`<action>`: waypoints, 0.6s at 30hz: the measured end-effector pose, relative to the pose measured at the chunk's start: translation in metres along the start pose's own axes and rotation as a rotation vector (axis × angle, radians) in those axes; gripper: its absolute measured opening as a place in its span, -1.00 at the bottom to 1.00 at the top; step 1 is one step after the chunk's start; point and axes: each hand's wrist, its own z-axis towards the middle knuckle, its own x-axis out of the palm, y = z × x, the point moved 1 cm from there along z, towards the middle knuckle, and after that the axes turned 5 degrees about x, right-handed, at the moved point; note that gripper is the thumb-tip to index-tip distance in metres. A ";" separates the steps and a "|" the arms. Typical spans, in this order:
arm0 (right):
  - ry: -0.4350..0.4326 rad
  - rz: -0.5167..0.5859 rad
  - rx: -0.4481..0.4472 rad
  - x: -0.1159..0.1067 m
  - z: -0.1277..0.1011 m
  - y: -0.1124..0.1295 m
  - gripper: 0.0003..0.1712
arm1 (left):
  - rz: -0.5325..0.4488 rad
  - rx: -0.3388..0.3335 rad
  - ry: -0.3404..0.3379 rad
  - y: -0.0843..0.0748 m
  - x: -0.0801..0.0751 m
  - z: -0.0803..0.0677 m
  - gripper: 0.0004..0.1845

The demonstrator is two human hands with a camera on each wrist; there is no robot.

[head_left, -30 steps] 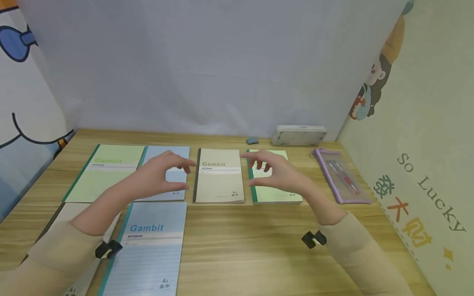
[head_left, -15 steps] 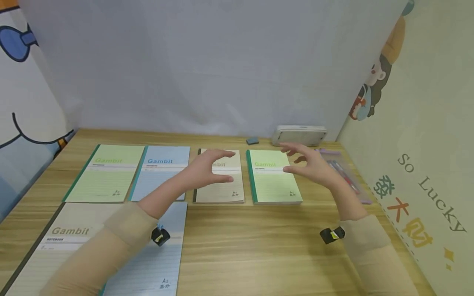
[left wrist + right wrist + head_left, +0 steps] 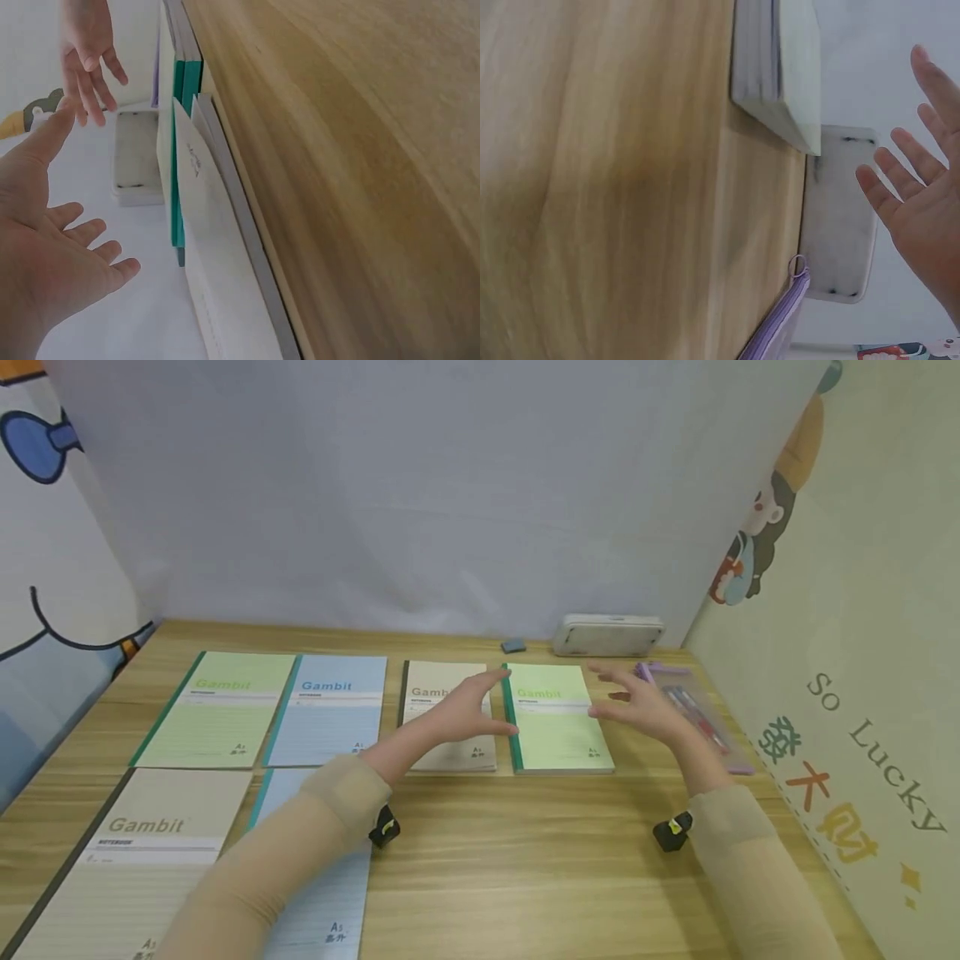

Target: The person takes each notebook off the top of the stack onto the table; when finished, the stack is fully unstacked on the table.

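A beige notebook (image 3: 150, 852) is lying at the near left of the table (image 3: 525, 860), and a blue notebook (image 3: 322, 902) beside it is lying partly under the left forearm. Behind them, a green pad (image 3: 217, 710) and a blue pad (image 3: 330, 710) are lying side by side. Next in the row is a tan notebook (image 3: 438, 693), with the left hand (image 3: 468, 710) hovering over its right part, fingers straight and spread, thumb pointing towards the green spine next door; it is gripping nothing, and the left wrist view shows the open palm in the air. Just right of it the thick green notebook (image 3: 558, 727) is lying flat between the two hands, untouched as far as can be told. The right hand (image 3: 645, 706) is hovering just past that notebook's right edge, fingers loosely spread and holding nothing. A purple pouch (image 3: 701, 718) with pens is lying partly behind this hand. At the back, a small grey eraser (image 3: 513, 646) and a white case (image 3: 607, 633) are sitting near the wall.
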 end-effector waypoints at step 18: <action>0.203 -0.109 0.107 0.011 0.014 -0.060 -0.04 | 0.107 -0.121 0.120 0.015 0.020 0.036 0.10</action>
